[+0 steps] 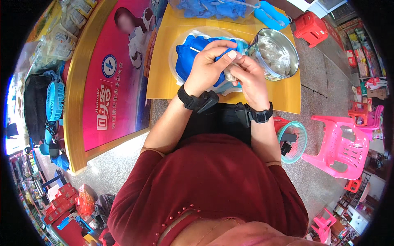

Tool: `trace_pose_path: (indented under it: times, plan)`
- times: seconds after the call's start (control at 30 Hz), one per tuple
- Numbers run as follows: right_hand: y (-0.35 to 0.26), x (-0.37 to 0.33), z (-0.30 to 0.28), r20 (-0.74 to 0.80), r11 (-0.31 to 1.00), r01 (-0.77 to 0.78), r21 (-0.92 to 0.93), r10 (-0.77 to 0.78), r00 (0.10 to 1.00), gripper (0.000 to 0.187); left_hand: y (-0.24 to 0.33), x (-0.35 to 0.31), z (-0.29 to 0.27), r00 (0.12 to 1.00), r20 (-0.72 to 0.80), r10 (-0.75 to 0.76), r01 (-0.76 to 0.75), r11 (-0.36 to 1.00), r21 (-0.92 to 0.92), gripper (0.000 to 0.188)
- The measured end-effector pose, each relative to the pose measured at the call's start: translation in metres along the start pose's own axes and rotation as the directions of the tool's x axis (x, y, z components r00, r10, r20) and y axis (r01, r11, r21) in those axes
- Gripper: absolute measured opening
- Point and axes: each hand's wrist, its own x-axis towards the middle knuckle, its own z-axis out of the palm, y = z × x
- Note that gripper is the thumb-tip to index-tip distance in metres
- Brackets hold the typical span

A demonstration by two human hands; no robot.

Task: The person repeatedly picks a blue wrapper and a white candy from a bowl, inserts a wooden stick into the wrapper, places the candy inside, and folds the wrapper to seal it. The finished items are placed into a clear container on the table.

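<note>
Both hands meet above the yellow table point(162, 82), fingers closed together. Between the fingertips of my left hand point(207, 67) is a blue, thin, soft-looking piece point(221, 53). My right hand point(251, 78) pinches close beside it, and a small clear, crinkled packet point(230, 75) shows under its fingers. Where one hand's hold ends and the other's begins is partly hidden. Below the hands sits a clear, round bowl point(174, 61) with a heap of blue pieces point(186, 57) and a thin white stick. Just right of the hands stands a metal tin point(296, 61) with several clear packets point(273, 55).
At the table's far side are a clear container point(176, 9) of blue pieces and a blue pouch point(271, 15). A pink-fronted counter point(111, 82) runs along the left. On the right are a teal basket point(303, 143), a pink chair point(340, 147) and red stools point(310, 29).
</note>
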Motion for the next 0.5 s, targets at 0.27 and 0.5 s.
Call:
trace_pose_path:
  times: [0.27,0.5]
  plan:
    - [0.003,-0.001,0.007,-0.089,0.993,0.067,0.098,-0.058,0.994,0.02,0.01,-0.006,0.014,0.996,-0.066,-0.052,0.04,0.984,-0.176,0.02]
    - [-0.004,-0.005,0.007,0.113,0.997,0.043,0.067,-0.051,0.992,0.023,0.005,-0.001,0.003,0.997,-0.07,0.032,-0.04,0.994,-0.103,0.022]
